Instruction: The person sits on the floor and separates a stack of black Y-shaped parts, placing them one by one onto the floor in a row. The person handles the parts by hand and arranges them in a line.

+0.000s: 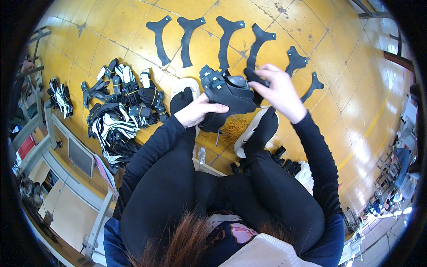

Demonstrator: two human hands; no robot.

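A person sits over a yellow tiled floor [133, 40], knees apart, both arms in black sleeves reaching forward. The left hand [198, 111] supports a stack of black cut pieces [229, 95] from below and from its nine o'clock side, the thumb lying across the lower edge and the fingers curled under, clamped on the stack. The right hand [278, 91] comes in from three o'clock, its fingers pinched together on the top right end of the same stack, at about one o'clock of it. The stack sits at the middle of the view, held above the floor between the two feet.

Directly under the stack, at six o'clock of it, lies a heap of orange rubber bands [233, 127] on the floor. At twelve o'clock a row of curved black pieces [222, 38] is laid out flat, well apart from each other, with two smaller ones trailing toward two o'clock. At nine o'clock of the hands sits a pile of bundled black and white pieces [120, 107], and a smaller bundle [60, 98] lies further out the same way. A few small black pieces [284, 162] lie beside the right leg at about four o'clock.
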